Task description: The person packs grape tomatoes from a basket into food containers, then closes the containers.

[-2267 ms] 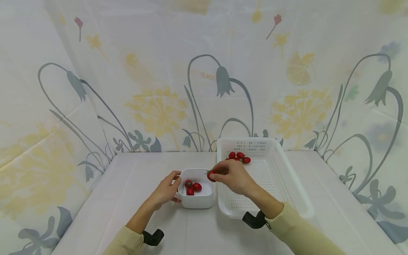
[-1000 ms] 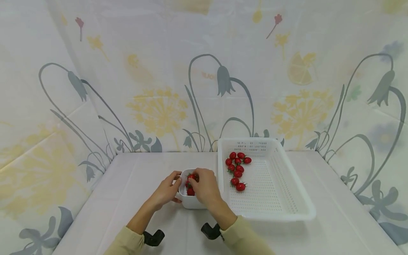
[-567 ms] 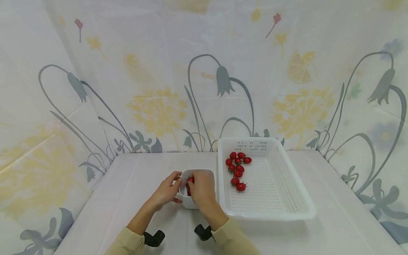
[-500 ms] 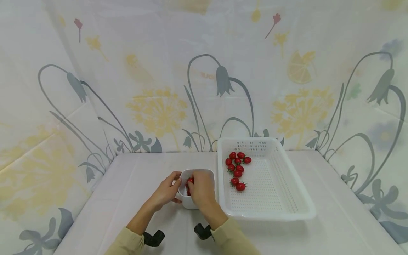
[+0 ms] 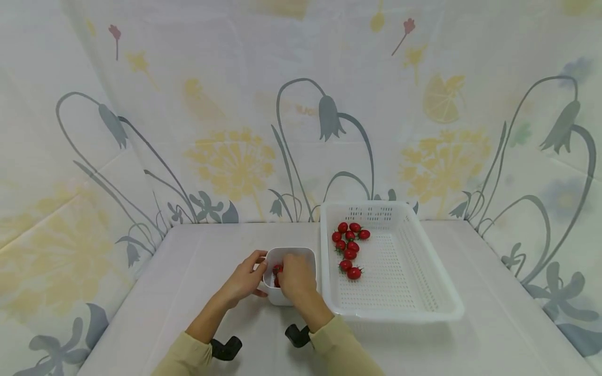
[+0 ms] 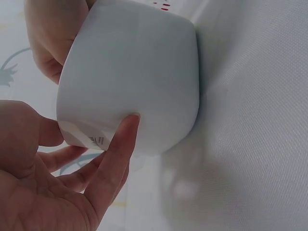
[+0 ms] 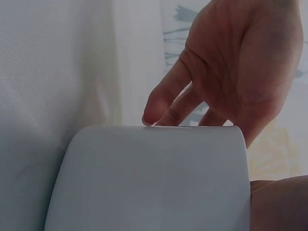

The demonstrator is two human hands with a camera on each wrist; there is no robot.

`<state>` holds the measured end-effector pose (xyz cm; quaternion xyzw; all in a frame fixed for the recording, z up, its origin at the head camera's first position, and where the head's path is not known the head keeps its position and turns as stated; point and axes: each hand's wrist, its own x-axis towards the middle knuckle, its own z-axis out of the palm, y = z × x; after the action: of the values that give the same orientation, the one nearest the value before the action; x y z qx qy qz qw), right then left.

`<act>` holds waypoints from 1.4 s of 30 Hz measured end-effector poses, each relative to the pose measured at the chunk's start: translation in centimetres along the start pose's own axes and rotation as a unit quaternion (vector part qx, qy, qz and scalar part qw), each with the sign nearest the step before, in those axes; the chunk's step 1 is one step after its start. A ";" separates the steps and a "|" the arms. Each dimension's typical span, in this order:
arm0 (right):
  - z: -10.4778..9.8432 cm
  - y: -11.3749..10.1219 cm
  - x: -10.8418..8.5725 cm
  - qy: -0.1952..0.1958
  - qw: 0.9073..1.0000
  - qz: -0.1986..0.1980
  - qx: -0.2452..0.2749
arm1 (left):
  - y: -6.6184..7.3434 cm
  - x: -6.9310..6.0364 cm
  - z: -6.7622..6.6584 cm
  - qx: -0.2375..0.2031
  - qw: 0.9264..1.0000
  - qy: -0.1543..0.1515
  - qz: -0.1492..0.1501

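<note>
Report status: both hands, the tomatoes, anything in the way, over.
Left hand holding white container. Right hand inside it, grip hidden. Tomatoes in container and basket. No obstruction seen.

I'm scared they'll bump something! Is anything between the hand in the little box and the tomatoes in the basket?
Yes: the right wall of the little box and the left wall of the basket stand between the right hand and those tomatoes. It would probably have to lift over both. I see nothing else there.
</note>
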<state>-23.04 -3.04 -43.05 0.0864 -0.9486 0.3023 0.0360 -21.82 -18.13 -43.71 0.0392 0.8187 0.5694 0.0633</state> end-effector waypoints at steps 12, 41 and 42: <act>0.1 0.0 0.3 0.004 1.000 -0.015 0.004 | -0.3 0.2 0.0 0.002 1.000 -0.002 -0.002; -10.5 -0.9 -2.6 -0.044 0.995 -0.092 -0.007 | 0.1 0.1 0.0 0.010 1.000 -0.006 -0.010; -11.0 -0.7 -2.5 -0.047 0.995 -0.091 -0.008 | 0.1 0.1 0.0 0.011 1.000 -0.006 -0.011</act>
<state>-20.23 3.16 -33.98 0.1865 -0.9398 0.2858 0.0196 -21.89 -18.09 -43.66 0.0348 0.8248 0.5595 0.0742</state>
